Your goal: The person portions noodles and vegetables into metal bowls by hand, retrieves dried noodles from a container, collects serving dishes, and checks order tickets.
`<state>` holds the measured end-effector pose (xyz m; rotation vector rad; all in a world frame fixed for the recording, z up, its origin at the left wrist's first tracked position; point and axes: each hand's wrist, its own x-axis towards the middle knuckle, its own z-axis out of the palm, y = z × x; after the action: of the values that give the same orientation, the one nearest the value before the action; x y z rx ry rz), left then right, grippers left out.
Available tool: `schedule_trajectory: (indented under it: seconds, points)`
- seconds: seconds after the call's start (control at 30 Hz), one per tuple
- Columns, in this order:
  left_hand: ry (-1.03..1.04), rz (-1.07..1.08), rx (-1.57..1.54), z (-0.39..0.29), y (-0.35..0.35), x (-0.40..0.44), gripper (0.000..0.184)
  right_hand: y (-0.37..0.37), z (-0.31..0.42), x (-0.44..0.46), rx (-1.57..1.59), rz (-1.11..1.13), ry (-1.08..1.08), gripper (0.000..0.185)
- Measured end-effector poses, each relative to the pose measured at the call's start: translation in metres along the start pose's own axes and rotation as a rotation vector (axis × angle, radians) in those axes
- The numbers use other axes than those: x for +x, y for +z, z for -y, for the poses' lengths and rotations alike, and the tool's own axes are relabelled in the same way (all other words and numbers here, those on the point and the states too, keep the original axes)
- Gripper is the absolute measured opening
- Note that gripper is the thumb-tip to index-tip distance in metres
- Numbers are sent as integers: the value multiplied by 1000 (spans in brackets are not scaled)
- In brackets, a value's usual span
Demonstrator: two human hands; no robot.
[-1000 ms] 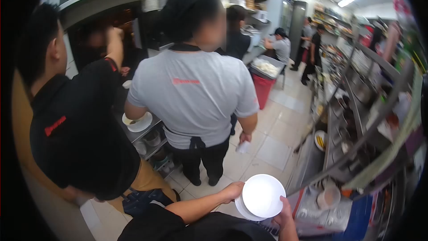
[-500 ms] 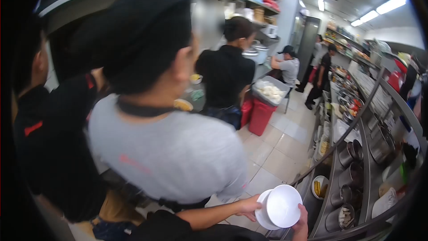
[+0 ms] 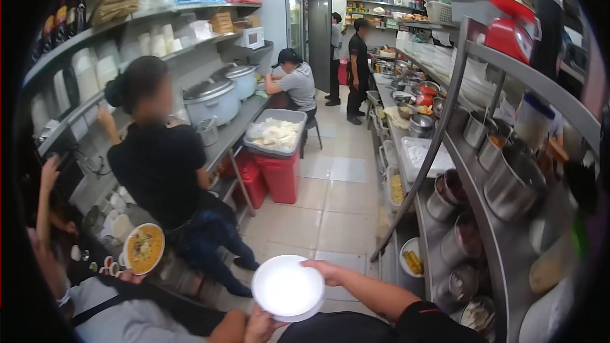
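Low in front of me I hold a white bowl [image 3: 287, 284], its empty inside facing up. A second white rim shows just under it, a stacked bowl or saucer; I cannot tell which. My left hand [image 3: 262, 326] grips the near left edge from below. With its fingers closed over the far right rim, my right hand [image 3: 323, 272] holds the other side. To my left, a co-worker's hand holds a bowl of orange soup with toppings [image 3: 145, 249].
A person in black [image 3: 168, 159] stands at the left counter. Red bins [image 3: 279, 178] bear a grey tub of white food [image 3: 276, 132]. Metal shelving with pots [image 3: 515, 181] runs along my right. A tiled aisle [image 3: 298, 222] leads ahead to more people.
My view has turned right along the aisle. The white bowl stays in both hands and now appears further left. The nearby person in grey has shifted to the lower left edge.
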<state>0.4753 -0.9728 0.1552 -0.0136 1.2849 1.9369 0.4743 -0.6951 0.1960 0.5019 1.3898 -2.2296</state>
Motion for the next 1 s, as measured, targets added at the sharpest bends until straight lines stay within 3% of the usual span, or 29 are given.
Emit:
schedule_trajectory:
  seconds: [0.1, 0.23, 0.33, 0.4, 0.47, 0.53, 0.6, 0.7, 0.8, 0.9, 1.0]
  points:
    - [26, -51, -33, -17, -7, 45, 37, -21, 21, 61, -42, 114, 29, 52]
    - [15, -100, -38, -59, 15, 123, 38, -54, 88, 97, -64, 109, 92, 59]
    - [-2, -50, -8, -98, 44, 198, 38, -90, 156, 107, -136, -2, -85, 60]
    - [-2, 28, 18, -122, 68, 250, 38, -134, 202, 112, -157, 43, -78, 69]
    - [1, 124, 30, -147, 101, 304, 39, -194, 239, 119, -432, -294, -172, 76]
    - [-4, 221, -8, -169, 131, 358, 41, -265, 269, 112, -338, -501, -358, 78]
    - [1, 311, -20, -190, 169, 409, 44, -306, 328, 63, 45, -655, -518, 80]
    - [6, 419, -20, -205, 220, 484, 46, -386, 391, -13, 332, -872, -846, 80]
    - [-20, 510, -75, -210, 256, 558, 48, -416, 434, -64, 339, -1062, -1000, 80]
    - [-54, 461, -102, -218, 304, 610, 46, -467, 462, -53, 303, -1060, -895, 80]
    - [-67, 343, -172, -216, 324, 675, 44, -523, 489, -8, -12, -908, -731, 67]
